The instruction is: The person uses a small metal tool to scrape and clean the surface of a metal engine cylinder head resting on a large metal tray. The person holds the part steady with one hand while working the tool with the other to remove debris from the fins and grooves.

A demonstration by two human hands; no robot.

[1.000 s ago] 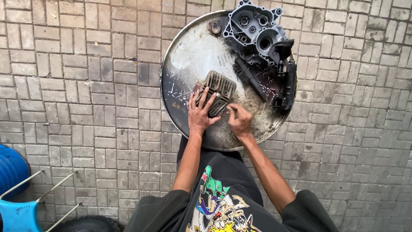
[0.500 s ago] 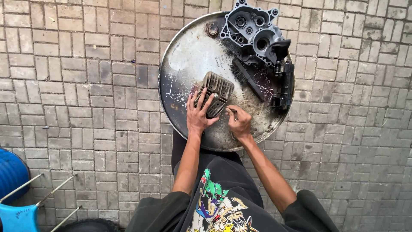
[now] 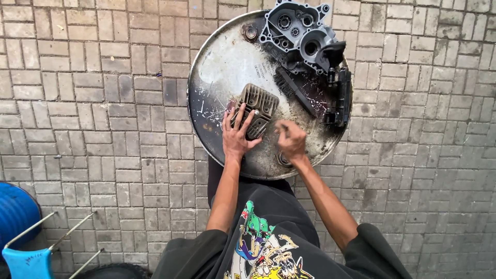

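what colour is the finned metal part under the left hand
Dull brownish grey, grimy, in the head view: the finned metal part under the left hand.

Soft, even daylight, shadows faint; pale glare on the drum lid (image 3: 227,62); the right hand (image 3: 291,140) slightly motion-blurred; paving (image 3: 93,103) lines bow at the edges.

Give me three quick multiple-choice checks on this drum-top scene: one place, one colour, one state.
1. Where is the engine casing? A far edge of the drum top B on the paving C beside the chair
2. What colour is the chair? A red B blue C white
3. What is the left hand doing? A hanging free B pressing on the finned cylinder head C lifting a brush

A: it sits at the far rim. B: blue seat at lower left. B: fingers lie spread on the fins, while the right hand is closed beside it.
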